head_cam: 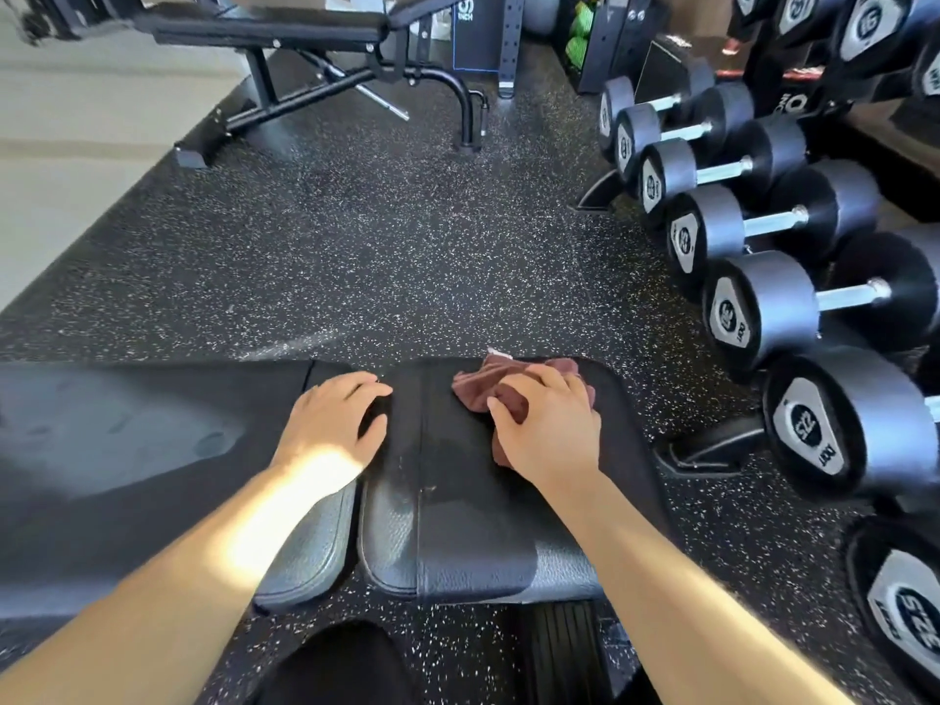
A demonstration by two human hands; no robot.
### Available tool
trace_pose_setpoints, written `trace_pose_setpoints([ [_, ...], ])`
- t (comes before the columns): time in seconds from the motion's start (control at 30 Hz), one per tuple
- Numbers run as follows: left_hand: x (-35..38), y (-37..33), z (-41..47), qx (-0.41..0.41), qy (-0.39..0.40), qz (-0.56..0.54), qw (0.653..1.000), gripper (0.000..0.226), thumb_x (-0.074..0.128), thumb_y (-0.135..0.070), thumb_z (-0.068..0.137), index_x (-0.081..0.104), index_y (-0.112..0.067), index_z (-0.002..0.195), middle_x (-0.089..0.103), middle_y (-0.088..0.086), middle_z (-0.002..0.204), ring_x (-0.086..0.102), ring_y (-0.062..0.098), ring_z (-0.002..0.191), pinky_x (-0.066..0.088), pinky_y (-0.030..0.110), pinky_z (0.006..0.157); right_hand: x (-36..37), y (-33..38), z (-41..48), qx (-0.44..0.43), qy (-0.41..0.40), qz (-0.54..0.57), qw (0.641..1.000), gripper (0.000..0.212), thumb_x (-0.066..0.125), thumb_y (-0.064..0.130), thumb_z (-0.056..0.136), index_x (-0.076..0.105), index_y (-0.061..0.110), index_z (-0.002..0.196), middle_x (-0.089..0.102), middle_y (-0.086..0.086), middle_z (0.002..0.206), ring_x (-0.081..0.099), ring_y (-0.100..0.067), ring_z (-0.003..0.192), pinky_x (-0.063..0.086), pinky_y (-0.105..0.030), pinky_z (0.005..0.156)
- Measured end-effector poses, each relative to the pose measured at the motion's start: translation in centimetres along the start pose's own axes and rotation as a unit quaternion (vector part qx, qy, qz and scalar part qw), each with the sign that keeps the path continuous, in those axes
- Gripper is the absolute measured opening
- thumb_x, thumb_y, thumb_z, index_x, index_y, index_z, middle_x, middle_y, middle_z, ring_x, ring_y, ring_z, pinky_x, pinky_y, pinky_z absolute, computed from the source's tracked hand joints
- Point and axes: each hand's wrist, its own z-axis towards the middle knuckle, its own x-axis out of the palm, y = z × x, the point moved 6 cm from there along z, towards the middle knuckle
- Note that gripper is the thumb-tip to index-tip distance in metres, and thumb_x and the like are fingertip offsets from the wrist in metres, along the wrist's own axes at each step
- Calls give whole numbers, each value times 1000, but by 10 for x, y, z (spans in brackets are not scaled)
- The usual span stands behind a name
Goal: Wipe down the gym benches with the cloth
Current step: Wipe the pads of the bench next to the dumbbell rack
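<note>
A black padded gym bench (447, 501) lies across the lower part of the head view, split by a gap into a long back pad (127, 450) on the left and a seat pad on the right. A crumpled maroon cloth (478, 386) sits on the far part of the seat pad. My right hand (547, 424) lies on top of the cloth with its fingers curled into it. My left hand (338, 424) rests palm down at the gap, its fingers bent over the edge of the back pad. Damp streaks show on both pads.
A rack of black dumbbells (763, 307) runs close along the right side. A second black bench (285, 33) stands at the far end of the speckled rubber floor (386, 236). Pale flooring (61, 145) borders the mat on the left.
</note>
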Motion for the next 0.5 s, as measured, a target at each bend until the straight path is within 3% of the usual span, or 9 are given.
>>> trace_pose_setpoints([
  [0.1,1,12,-2,-15,-36,-13,999,35,51,-24,90,56,-18,123,50,-1,135,42,18,126,29,36,109,22,29,7,-43,30,-17,998,30,53,53,86,60,39,111,48,11,134,35,-24,126,40,-51,94],
  [0.23,0,19,-1,-38,-91,-48,994,33,55,-23,85,60,-16,117,56,0,127,47,19,119,30,27,103,35,44,31,-23,45,-37,998,43,53,66,78,58,42,113,46,13,134,32,-22,128,36,-54,95],
  [0.37,3,23,0,-44,-89,-45,994,34,52,-28,85,59,-20,118,52,-5,129,44,14,120,29,25,103,35,49,38,-17,77,-31,996,36,56,59,82,60,39,112,45,12,136,32,-21,129,36,-53,97],
  [0.5,6,25,-1,-42,-92,-45,994,34,51,-30,85,59,-22,118,51,-6,130,42,13,122,28,26,105,30,47,7,-51,25,-9,998,28,61,51,81,63,37,105,52,10,129,40,-23,122,43,-50,88],
])
